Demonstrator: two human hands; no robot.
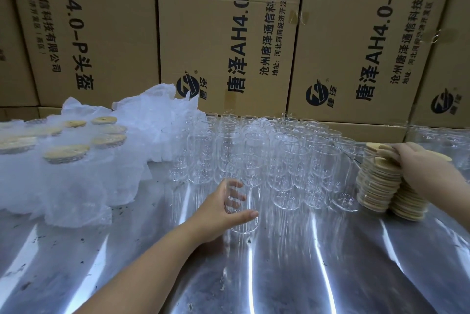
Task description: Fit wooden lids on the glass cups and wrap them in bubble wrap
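Note:
My left hand (220, 214) wraps around a clear glass cup (245, 194) standing at the front of a block of several empty glass cups (267, 150) on the metal table. My right hand (417, 161) rests on top of two stacks of round wooden lids (381, 186) at the right, fingers closed on the top lid (375, 147). At the left lie several cups with wooden lids wrapped in bubble wrap (66, 153), with a loose heap of bubble wrap (152, 120) behind them.
A shiny steel table (318, 262) spreads toward me. Large printed cardboard boxes (229, 33) form a wall right behind the cups. More glass cups (440, 140) stand at the far right edge.

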